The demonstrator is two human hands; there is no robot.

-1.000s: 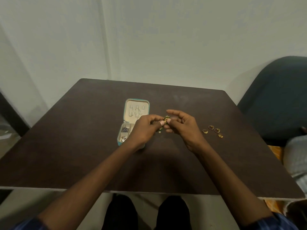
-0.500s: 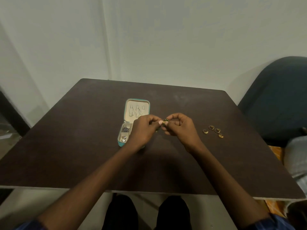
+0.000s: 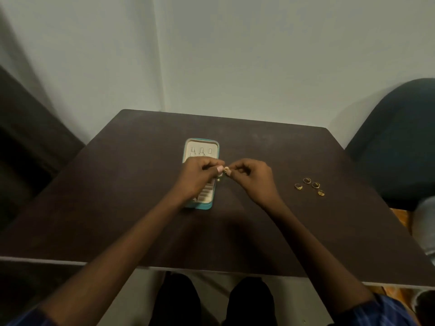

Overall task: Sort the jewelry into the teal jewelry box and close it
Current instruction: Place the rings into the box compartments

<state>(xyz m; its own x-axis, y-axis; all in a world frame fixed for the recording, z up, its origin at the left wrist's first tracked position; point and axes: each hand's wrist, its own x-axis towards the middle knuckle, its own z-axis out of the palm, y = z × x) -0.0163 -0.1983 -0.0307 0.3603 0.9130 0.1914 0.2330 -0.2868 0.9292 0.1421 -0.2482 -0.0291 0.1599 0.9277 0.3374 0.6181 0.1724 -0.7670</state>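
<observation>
The teal jewelry box [image 3: 201, 206] lies open on the dark table [image 3: 117, 196], its cream lid holding a few pieces. My left hand [image 3: 197, 176] hovers over the box's lower half and hides most of it. My right hand [image 3: 253, 175] sits just to the right of the box. Both hands pinch a small gold piece of jewelry [image 3: 226, 170] between their fingertips, with a small bead [image 3: 219, 179] dangling below it. Several gold rings [image 3: 310, 185] lie loose on the table to the right.
A dark blue chair [image 3: 400, 137] stands at the table's right side. A pale wall rises behind the far table edge. My knees show below the near edge. Another person's sleeve [image 3: 426, 222] is at the far right.
Both hands have drifted slightly left, over the box, still holding the gold piece together. The rings have not moved.
</observation>
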